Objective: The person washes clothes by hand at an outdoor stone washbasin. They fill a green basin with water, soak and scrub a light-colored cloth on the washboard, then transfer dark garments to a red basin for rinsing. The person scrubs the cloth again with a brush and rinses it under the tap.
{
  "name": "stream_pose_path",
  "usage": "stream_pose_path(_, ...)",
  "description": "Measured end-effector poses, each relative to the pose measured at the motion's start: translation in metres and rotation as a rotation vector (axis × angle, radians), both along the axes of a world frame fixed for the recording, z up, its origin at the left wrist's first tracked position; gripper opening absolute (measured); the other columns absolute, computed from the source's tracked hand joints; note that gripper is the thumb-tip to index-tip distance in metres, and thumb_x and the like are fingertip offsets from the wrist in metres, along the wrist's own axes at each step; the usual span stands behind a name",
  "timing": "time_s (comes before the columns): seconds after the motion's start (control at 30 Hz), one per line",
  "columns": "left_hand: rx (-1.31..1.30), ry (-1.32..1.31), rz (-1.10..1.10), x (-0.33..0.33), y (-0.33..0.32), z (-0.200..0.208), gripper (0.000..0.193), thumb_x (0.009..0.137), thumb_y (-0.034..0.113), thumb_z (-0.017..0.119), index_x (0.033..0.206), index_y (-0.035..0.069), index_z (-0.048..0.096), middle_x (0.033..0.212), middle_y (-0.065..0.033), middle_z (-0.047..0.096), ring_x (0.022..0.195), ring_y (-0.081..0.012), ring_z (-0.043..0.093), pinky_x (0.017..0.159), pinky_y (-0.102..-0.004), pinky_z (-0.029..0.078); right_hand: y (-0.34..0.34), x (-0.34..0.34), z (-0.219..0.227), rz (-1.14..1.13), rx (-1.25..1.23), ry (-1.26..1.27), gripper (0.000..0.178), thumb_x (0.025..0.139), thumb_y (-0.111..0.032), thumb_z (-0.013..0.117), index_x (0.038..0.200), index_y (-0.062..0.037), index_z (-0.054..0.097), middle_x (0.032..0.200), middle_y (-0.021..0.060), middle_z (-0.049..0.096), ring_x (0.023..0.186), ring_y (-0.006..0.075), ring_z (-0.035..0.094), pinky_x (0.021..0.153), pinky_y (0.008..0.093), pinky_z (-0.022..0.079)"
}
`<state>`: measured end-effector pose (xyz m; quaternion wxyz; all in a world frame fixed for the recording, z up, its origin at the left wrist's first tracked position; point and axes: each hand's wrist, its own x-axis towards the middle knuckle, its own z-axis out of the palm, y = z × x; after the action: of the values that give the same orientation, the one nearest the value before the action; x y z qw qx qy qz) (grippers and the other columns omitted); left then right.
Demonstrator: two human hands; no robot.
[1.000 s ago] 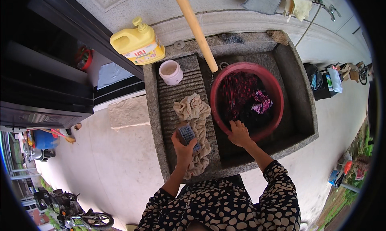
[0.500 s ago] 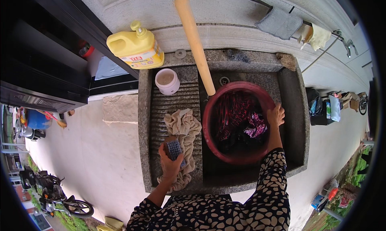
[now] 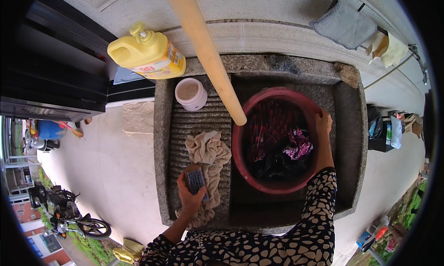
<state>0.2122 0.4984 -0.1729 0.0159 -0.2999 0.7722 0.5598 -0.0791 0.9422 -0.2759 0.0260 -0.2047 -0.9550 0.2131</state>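
Observation:
My left hand [image 3: 188,202] is closed round a scrub brush [image 3: 196,181], its blue-grey bristles facing up. The brush is over a crumpled beige cloth [image 3: 210,148] lying along the ridged washboard side [image 3: 178,145] of a stone sink. On the right, my right hand [image 3: 324,122] grips the rim of a round dark red basin [image 3: 237,157], standing in the deep half of the sink. Inside the basin lie wet dark clothes [image 3: 273,131] with red streaks, and a pink-and-black patterned piece [image 3: 298,145].
A pale yellow pole [image 3: 203,43] slants down to the basin's left rim. Behind the washboard stand a white tub [image 3: 198,99] and a yellow pump jug [image 3: 150,57]. Grey cloth [image 3: 344,25] hangs at the back wall. A motorcycle [image 3: 69,212] is parked far left.
The view has shifted slightly, and the sink looks nearer. My left hand still holds the brush, now a little lower in the picture; my right hand stays on the basin's rim.

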Motion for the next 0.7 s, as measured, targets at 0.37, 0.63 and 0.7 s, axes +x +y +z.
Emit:
stream_pose_path(0.37,-0.008,0.033,0.018,0.002,0.0,-0.004,0.079,0.07,0.011,0.073,0.135,0.0,0.029,0.119,-0.0141,0.047,0.106,-0.0227,0.051,0.09,-0.035,0.042,-0.037,-0.049,0.01,0.101,0.125,-0.057,0.038,0.08,-0.023,0.062,0.118,-0.022,0.059,0.114,0.0109,0.061,0.108,0.0323,0.057,0.089,0.0561,0.043)
stream_pose_path(0.63,0.006,0.072,0.005,-0.003,0.0,-0.004,0.075,0.071,0.012,0.073,0.132,0.0,0.03,0.115,-0.0136,0.05,0.097,-0.0211,0.054,0.084,-0.0351,0.046,-0.116,-0.019,0.075,0.303,-0.099,0.683,0.028,0.085,-0.009,0.06,0.113,-0.0051,0.059,0.105,0.015,0.058,0.101,0.032,0.056,0.084,0.0402,0.047)
stream_pose_path(0.7,-0.023,0.106,0.009,0.001,-0.002,-0.005,0.074,0.073,0.013,0.073,0.132,0.001,0.03,0.112,-0.0133,0.05,0.094,-0.0204,0.055,0.079,-0.0352,0.047,-0.158,-0.009,0.149,0.398,-0.345,0.776,0.025,0.087,-0.008,0.059,0.112,-0.0029,0.059,0.101,0.0142,0.058,0.094,0.0288,0.059,0.079,0.0365,0.049)
